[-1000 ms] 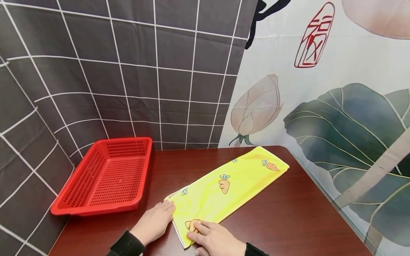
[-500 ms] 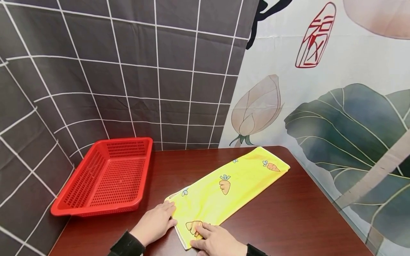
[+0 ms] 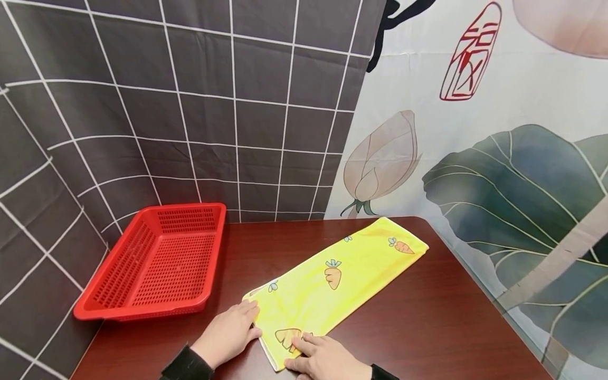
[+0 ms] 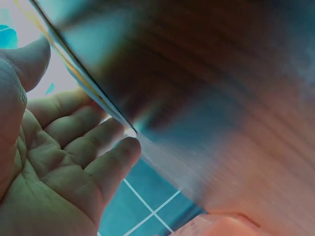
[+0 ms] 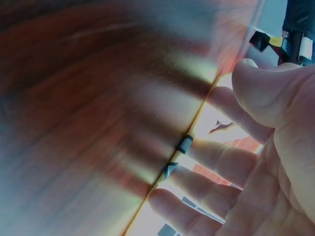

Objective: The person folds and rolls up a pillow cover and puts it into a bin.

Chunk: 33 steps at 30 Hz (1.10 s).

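A folded yellow towel (image 3: 351, 269) printed with carrots lies slantwise across the table, its near end toward me and its far end at the back right. My left hand (image 3: 230, 333) rests its fingertips on the towel's near left corner, thumb beside the short edge. Over the near right side, my right hand (image 3: 328, 359) touches the towel with spread fingers next to a printed carrot. Seen from the left wrist, the fingers (image 4: 110, 162) reach the towel's layered edge. In the right wrist view the fingers (image 5: 216, 157) lie fairly straight along the towel's thin edge, thumb apart.
A red plastic basket (image 3: 211, 274) with perforated walls stands left of the towel on the dark reddish-brown table (image 3: 404, 327). Grey gridded cloth (image 3: 190, 121) hangs behind and to the left. A floral curtain (image 3: 394, 89) borders the table's right edge.
My right hand has slid slightly to the right along the towel, uncovering more of the near carrot. My left thumb has spread out toward the short edge. The towel stays practically in place.
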Tool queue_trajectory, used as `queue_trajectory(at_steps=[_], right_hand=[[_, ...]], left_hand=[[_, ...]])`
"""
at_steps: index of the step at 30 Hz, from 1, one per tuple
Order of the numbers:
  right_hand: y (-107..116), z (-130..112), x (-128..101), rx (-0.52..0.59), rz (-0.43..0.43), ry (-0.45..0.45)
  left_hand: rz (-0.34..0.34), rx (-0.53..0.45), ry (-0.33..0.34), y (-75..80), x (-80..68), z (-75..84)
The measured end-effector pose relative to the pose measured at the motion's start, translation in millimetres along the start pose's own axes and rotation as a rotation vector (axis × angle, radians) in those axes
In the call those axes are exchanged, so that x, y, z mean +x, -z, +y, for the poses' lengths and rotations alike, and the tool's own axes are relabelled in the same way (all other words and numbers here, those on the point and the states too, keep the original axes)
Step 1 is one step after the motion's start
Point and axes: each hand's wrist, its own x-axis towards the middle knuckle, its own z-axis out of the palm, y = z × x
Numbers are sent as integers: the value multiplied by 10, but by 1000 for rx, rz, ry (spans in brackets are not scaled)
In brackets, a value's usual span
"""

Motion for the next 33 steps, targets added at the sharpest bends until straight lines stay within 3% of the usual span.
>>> queue_trajectory(at_steps=[9, 20, 24, 30, 33], right_hand=[[11, 26, -27, -44, 99, 56], [4, 10, -70, 23, 26, -4], [6, 15, -57, -38, 78, 27], [35, -13, 86, -26, 36, -32], [54, -73, 210, -74, -6, -71]], left_hand=[[-4, 20, 23, -44, -34, -4], [-70, -5, 74, -29, -53, 7], [-90, -12, 85, -24, -52, 9], [-95, -8, 84, -14, -55, 20], [-82, -9, 79, -14, -53, 35]])
